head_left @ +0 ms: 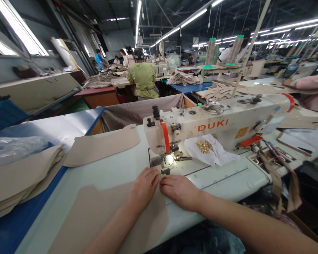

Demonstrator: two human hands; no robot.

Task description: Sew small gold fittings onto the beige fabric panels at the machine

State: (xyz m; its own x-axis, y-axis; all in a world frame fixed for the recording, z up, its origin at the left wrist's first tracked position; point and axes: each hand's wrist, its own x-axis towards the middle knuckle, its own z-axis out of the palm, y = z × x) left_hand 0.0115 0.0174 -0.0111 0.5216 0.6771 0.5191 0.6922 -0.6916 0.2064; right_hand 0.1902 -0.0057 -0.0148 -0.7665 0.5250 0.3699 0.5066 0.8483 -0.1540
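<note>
Just in front of the needle area of a white sewing machine [217, 118], my two hands meet over the edge of a beige fabric piece [106, 208]. My left hand [145, 184] has its fingers bent and pressed together on the narrow upper end of the fabric. From the right, my right hand [180, 190] closes its fingertips at the same edge, almost touching the left. The fingertips hide the exact grip. The lit presser foot [167, 160] stands right behind them. Most of the fabric lies flat under my left forearm.
Another beige piece [103, 146] lies behind on the left; a stack of pieces [23, 180] rests on the blue table [39, 211]. Gold-coloured small parts [204, 146] sit on white paper [225, 155] under the machine arm. Straps [274, 180] hang over a parts tray [259, 164]. Co-workers sit beyond.
</note>
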